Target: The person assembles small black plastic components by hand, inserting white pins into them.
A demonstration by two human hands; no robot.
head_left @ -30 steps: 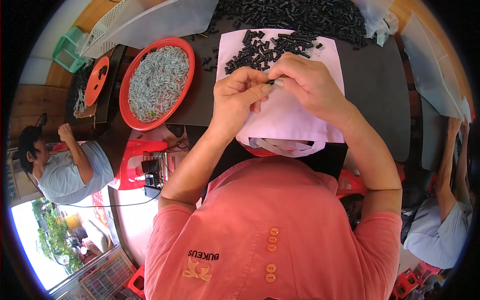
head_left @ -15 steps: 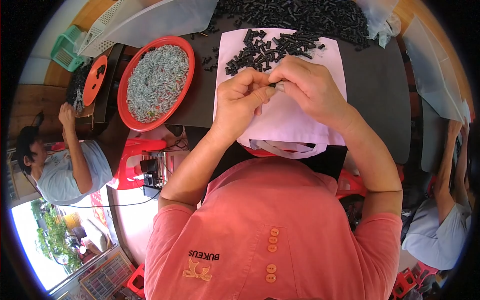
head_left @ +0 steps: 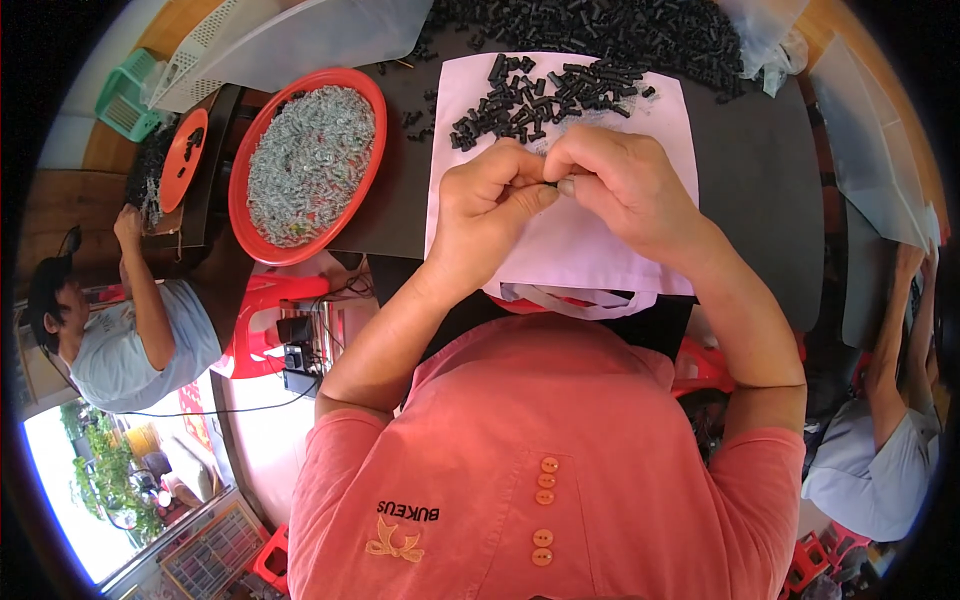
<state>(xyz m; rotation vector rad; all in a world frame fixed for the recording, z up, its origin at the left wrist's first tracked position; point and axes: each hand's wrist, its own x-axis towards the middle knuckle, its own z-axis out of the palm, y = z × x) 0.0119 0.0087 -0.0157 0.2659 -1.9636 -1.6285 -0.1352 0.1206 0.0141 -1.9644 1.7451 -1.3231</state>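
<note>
My left hand (head_left: pixel 490 205) and my right hand (head_left: pixel 630 190) meet fingertip to fingertip over a pale pink cloth (head_left: pixel 570 255). Both are closed in a pinch on one small black part, mostly hidden by the fingers. Just beyond the knuckles lies a loose pile of small black tube-shaped parts (head_left: pixel 540 100) on the cloth. A few tiny clear bits (head_left: pixel 630 108) rest by the pile's right side. To the left stands a red basin (head_left: pixel 238 200) full of small clear, silvery pieces (head_left: pixel 310 165).
A large heap of black parts (head_left: pixel 600 25) covers the dark table's (head_left: pixel 750 180) far side. Beside it are clear plastic bags (head_left: pixel 775 60). Translucent panels stand at far left and right. A co-worker (head_left: pixel 145 330) sits at left by an orange tray (head_left: pixel 180 170); another person's arms (head_left: pixel 900 320) show at right.
My fingertips have drawn closer together, and the small part between them is now more covered. The right hand has shifted slightly down. The basin's slight shift matches a small view movement.
</note>
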